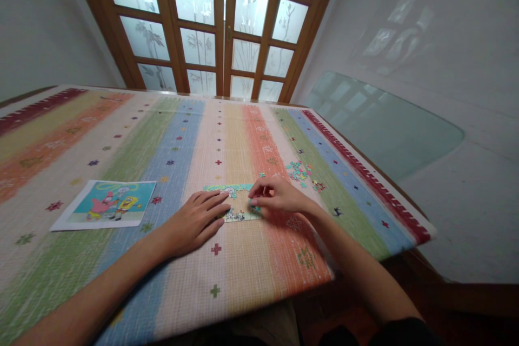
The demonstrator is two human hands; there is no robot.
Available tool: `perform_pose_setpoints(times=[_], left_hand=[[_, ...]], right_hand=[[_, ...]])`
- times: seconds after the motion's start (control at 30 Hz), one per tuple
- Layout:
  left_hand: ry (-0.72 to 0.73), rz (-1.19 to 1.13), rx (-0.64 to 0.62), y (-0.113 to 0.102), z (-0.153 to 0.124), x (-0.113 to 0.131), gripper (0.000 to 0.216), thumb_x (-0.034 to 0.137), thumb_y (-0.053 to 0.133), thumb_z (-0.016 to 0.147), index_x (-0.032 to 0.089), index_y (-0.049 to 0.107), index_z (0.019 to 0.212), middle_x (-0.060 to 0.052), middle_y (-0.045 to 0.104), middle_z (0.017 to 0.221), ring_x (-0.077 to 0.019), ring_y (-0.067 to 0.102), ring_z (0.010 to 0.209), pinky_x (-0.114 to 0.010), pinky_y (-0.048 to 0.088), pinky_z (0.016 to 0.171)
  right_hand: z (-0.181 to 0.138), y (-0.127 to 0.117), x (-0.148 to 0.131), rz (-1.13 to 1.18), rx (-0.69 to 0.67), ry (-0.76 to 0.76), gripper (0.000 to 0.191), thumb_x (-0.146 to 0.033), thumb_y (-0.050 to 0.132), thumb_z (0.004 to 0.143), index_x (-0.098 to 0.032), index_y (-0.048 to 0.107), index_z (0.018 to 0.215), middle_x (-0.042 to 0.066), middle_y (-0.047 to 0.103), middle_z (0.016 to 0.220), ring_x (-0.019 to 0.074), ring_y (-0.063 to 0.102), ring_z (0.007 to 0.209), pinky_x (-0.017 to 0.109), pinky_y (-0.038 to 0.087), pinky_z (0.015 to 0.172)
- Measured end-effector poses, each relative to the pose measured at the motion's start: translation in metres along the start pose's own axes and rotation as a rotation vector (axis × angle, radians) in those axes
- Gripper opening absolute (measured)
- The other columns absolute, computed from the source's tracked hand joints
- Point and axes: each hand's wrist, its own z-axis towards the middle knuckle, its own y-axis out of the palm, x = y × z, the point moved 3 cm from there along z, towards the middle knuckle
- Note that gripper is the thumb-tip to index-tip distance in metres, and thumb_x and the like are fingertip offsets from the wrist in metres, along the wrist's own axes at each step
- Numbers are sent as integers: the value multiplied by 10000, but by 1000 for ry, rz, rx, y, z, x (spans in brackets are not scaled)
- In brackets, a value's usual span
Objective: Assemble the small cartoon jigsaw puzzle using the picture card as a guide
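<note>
A partly joined jigsaw puzzle (239, 215) lies flat on the striped cloth, with a bare gap in its middle. My left hand (198, 221) rests flat over the puzzle's left side, fingers stretched out and covering part of it. Over the right side, my right hand (278, 194) pinches a small teal puzzle piece (253, 205) between thumb and fingertips, close to the gap. Loose puzzle pieces (299, 171) are heaped beyond my right hand, several of them teal and some reddish. One single piece sits just past the puzzle's top edge.
A printed cartoon picture (115, 206) lies on the tablecloth (178, 281) to the left. The table's near edge runs below my hands, and its right edge slants past a red-striped border. Wooden doors (224, 38) with frosted panes stand behind; a pale wall (425, 65) is on the right.
</note>
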Motion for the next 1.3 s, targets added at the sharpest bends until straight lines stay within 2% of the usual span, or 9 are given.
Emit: perform_pose_setpoints(times=[0.1,0.27,0.43,0.53,0.87,1.3], left_hand=[[0,4,6,1,0,0,335,303,433,1058,244,619,1331,-95,565,1499,-289,496,1378,-487,384,1132],[1,25,-4,2,0,0,357,308,421,1061,228,606,1355,-112,564,1498,-303,497,1375,-504,388,1122],[-12,2,3,1,0,0,362,317,432,1059,247,604,1370,-101,562,1504,-299,494,1379,-497,382,1131],[-14,2,-1,0,1,1,353,306,438,1054,249,612,1356,-94,555,1511,-297,493,1378,-492,382,1130],[7,55,-6,-1,2,4,359,312,397,1073,213,597,1355,-109,562,1504,-302,502,1372,-500,403,1111],[10,66,2,2,0,1,343,321,412,1071,212,608,1331,-114,559,1505,-305,506,1370,-510,407,1114]], right_hand=[[14,24,-1,26,-19,0,78,-256,735,842,-185,744,872,9,724,771,126,592,672,252,451,651],[21,40,2,15,-46,42,85,-243,743,852,-164,746,884,0,691,721,119,558,624,246,424,609],[21,41,-3,-175,26,-31,12,-177,748,851,-178,738,857,4,675,760,131,554,679,263,427,658],[20,42,-5,-269,37,-60,60,-165,741,872,-180,721,817,10,656,761,145,551,716,279,428,697],[15,48,-10,-370,71,-81,48,-192,700,925,-173,699,880,37,631,848,182,578,838,313,448,793],[4,62,-22,-668,150,-152,202,-267,556,1015,-166,690,902,111,628,965,224,558,910,343,458,810]])
